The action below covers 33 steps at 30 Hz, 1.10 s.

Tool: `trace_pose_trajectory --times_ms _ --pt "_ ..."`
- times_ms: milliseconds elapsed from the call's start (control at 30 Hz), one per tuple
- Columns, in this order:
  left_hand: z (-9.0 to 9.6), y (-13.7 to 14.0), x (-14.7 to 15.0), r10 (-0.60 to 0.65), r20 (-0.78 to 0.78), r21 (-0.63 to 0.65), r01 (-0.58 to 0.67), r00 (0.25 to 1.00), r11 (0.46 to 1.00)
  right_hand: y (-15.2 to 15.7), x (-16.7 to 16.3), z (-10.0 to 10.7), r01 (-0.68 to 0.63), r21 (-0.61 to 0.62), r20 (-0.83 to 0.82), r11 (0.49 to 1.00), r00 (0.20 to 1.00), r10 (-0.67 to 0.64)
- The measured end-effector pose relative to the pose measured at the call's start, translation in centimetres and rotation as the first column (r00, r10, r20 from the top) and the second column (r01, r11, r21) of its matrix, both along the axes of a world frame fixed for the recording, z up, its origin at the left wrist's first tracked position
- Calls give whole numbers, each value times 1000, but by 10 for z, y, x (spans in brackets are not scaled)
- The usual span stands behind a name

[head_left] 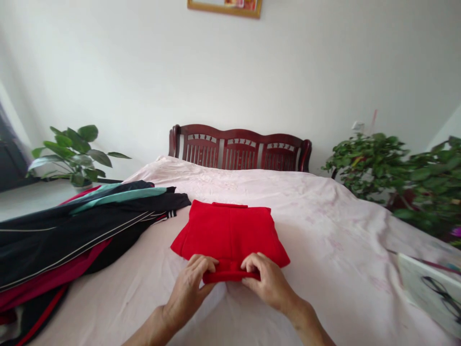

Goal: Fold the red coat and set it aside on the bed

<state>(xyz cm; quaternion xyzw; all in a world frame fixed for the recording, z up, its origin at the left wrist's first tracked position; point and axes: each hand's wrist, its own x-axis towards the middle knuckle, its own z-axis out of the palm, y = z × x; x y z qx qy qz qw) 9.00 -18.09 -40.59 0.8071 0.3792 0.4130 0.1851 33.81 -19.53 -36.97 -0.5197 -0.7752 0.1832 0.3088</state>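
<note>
A red folded garment (230,230) lies on the pale pink bedsheet (317,288), in front of me. Its near edge is a narrow raised band, perhaps a collar. My left hand (194,278) pinches the left end of this band between thumb and fingers. At the right end, my right hand (268,278) grips the same band in a like way. Both thumbs are on the near side, the fingers curled over the top. A small red strip shows along the garment's far edge.
Dark clothes (72,235) with white stripes are heaped on the left. A carved wooden backrest (239,149) stands behind the bed. Potted plants (75,154) flank both sides. At the right edge, black glasses (441,290) lie on a pale flat item (414,283).
</note>
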Motion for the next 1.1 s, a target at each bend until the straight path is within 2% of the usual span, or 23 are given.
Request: trace_pose_trajectory --times_ms 133,200,233,333,367,400,500,567,633,733,767,833,900,967,1033,1100 --pt "4 11 0 -2 7 -210 3 1000 978 4 3 -5 33 -155 -82 987 996 -46" --pt "6 19 -1 -50 104 -368 85 993 926 10 5 -9 38 -199 -130 979 989 -64" --pt "8 23 -2 -90 185 -458 167 979 873 14 6 -12 26 -212 -164 977 984 -62" --pt "17 34 -9 -161 405 -644 405 900 649 29 5 -19 -42 -206 -280 978 960 -17" --pt "20 37 -12 -166 439 -665 444 883 600 34 3 -22 -52 -193 -304 980 953 -9" --pt "23 40 -15 -164 449 -676 454 878 580 38 1 -23 -51 -182 -320 982 947 -10" --pt "26 47 -16 -121 380 -690 368 917 623 47 -5 -26 8 -169 -307 986 950 -60" --pt "22 49 -11 -57 259 -673 223 964 705 47 -8 -26 90 -152 -233 984 964 -124" --pt "17 47 -3 32 155 -601 69 987 796 43 -10 -25 166 -118 -141 979 973 -182" --pt "11 38 8 146 -8 -430 -136 989 893 36 -12 -22 241 -72 -44 968 969 -244" --pt "9 34 10 167 -91 -343 -188 982 920 34 -13 -21 264 -57 -21 963 964 -265" --pt "6 26 11 230 -241 -85 -257 943 963 32 -15 -20 304 -20 15 952 953 -304" --pt "2 19 10 259 -262 161 -223 930 962 31 -17 -20 320 15 31 947 947 -320" --pt "-4 13 7 224 -242 320 -140 944 937 32 -18 -21 326 45 21 944 945 -327" --pt "-10 10 6 176 -272 380 -62 946 923 33 -19 -22 333 74 4 940 943 -334" --pt "-14 12 6 146 -320 371 -18 936 928 35 -18 -23 319 118 -8 940 947 -320"
